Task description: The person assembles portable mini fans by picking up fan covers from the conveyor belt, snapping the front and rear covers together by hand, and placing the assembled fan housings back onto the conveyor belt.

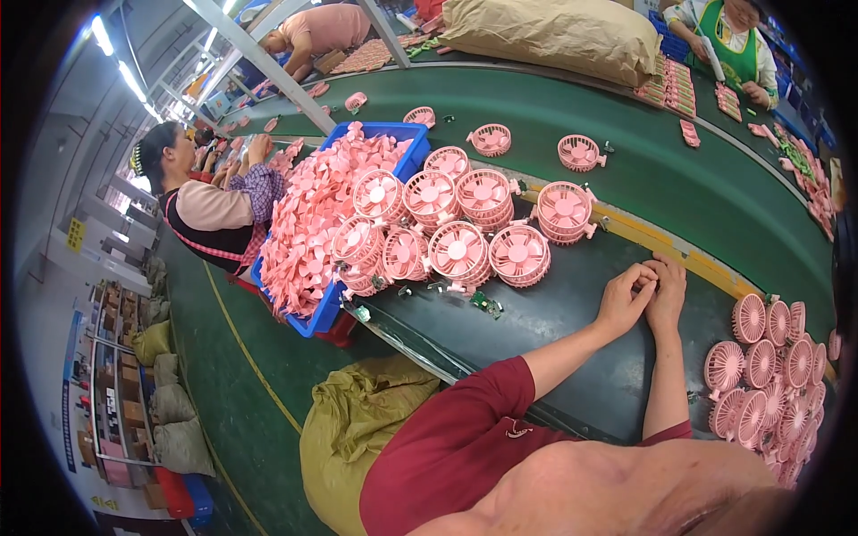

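My left hand (625, 300) and my right hand (665, 296) meet over the dark work surface (572, 357), beside a yellow edge strip. Both have curled fingers that touch each other. Whatever they may hold, if anything, is hidden between them. Left of them, stacked pink round fan housings (458, 251) with blades inside stand in a group. The nearest to my hands is a pink fan housing (565, 211) at the group's right end. To the right of my hands lies a heap of pink slotted fan covers (760, 362).
A blue crate (415, 150) heaped with pink fan blades (313, 210) stands at the left. Small green circuit boards (487, 305) lie by the housings. Behind runs a green conveyor belt (536, 103). Co-workers sit at the left and far side. A yellow-green sack (349, 420) is beside me.
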`<state>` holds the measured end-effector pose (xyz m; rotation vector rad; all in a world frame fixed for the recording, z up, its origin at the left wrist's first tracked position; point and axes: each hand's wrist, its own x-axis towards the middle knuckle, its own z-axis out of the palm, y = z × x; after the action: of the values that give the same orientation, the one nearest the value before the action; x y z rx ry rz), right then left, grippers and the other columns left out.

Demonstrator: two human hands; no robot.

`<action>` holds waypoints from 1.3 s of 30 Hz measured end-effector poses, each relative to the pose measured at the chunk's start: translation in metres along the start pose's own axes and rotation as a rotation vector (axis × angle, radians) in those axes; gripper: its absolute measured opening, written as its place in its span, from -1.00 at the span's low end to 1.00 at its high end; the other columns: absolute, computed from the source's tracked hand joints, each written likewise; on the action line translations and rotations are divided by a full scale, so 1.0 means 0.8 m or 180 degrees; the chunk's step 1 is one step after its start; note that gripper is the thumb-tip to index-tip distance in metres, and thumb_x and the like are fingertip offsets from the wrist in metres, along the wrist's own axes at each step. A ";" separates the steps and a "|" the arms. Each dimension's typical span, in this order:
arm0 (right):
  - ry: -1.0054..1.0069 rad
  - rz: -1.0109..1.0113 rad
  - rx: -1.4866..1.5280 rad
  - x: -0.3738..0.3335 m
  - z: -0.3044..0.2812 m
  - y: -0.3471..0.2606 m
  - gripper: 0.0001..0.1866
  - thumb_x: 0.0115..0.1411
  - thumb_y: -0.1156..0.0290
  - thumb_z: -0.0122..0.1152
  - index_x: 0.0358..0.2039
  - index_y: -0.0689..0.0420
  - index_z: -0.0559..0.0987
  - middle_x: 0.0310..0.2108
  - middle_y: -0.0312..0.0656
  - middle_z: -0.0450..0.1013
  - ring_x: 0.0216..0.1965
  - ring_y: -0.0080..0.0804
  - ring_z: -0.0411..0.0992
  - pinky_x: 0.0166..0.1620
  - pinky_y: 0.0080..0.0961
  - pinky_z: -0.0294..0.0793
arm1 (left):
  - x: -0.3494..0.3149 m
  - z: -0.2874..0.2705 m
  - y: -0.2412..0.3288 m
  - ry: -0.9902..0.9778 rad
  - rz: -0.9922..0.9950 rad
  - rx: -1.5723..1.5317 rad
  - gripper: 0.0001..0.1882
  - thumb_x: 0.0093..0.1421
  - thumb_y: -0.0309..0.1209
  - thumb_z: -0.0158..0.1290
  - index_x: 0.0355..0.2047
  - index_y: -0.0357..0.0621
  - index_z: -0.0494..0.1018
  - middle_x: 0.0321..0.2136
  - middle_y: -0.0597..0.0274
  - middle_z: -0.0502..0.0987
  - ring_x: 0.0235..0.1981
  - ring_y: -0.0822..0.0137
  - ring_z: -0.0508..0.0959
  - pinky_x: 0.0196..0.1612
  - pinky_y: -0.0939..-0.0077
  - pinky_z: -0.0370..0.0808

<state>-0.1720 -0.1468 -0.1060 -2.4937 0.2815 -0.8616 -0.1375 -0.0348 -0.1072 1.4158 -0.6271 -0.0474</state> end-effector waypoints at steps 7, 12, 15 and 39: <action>-0.0003 0.0013 0.0015 0.000 0.000 0.000 -0.75 -0.05 0.51 0.18 -0.28 0.13 0.60 -0.07 -0.12 0.46 0.01 -0.10 0.36 0.05 -0.26 0.31 | 0.000 0.000 -0.001 0.0005 0.0026 0.0017 -0.89 0.21 -0.51 0.05 -0.25 -0.24 0.43 -0.47 0.25 0.53 -0.43 0.48 0.53 -0.42 0.61 0.47; -0.0022 0.0003 0.0018 0.001 -0.001 -0.001 -0.74 -0.05 0.52 0.18 -0.27 0.14 0.60 -0.06 -0.12 0.46 0.01 -0.10 0.36 0.06 -0.26 0.31 | 0.001 0.000 0.001 -0.0010 0.0014 0.0009 -0.89 0.21 -0.52 0.05 -0.25 -0.25 0.43 -0.47 0.24 0.54 -0.44 0.47 0.54 -0.42 0.61 0.47; -0.0016 0.0006 -0.0020 0.001 -0.002 0.000 -0.74 -0.05 0.52 0.18 -0.27 0.14 0.60 -0.06 -0.12 0.46 0.01 -0.10 0.36 0.06 -0.26 0.31 | 0.002 0.002 0.000 -0.0009 0.0017 0.0021 -0.89 0.21 -0.52 0.04 -0.25 -0.25 0.43 -0.47 0.23 0.54 -0.43 0.46 0.54 -0.43 0.60 0.47; 0.0122 0.0064 0.0076 0.002 0.006 0.009 -0.72 -0.13 0.52 0.26 -0.31 0.07 0.62 -0.10 -0.18 0.47 -0.01 -0.12 0.36 0.00 -0.22 0.33 | 0.006 0.002 -0.027 -0.0195 -0.0327 -0.0506 -0.90 0.28 -0.55 0.00 -0.20 -0.26 0.41 -0.42 0.34 0.51 -0.39 0.59 0.48 -0.34 0.68 0.45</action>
<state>-0.1681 -0.1518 -0.1124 -2.4504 0.3070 -0.9003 -0.1270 -0.0419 -0.1250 1.2952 -0.5875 -0.2183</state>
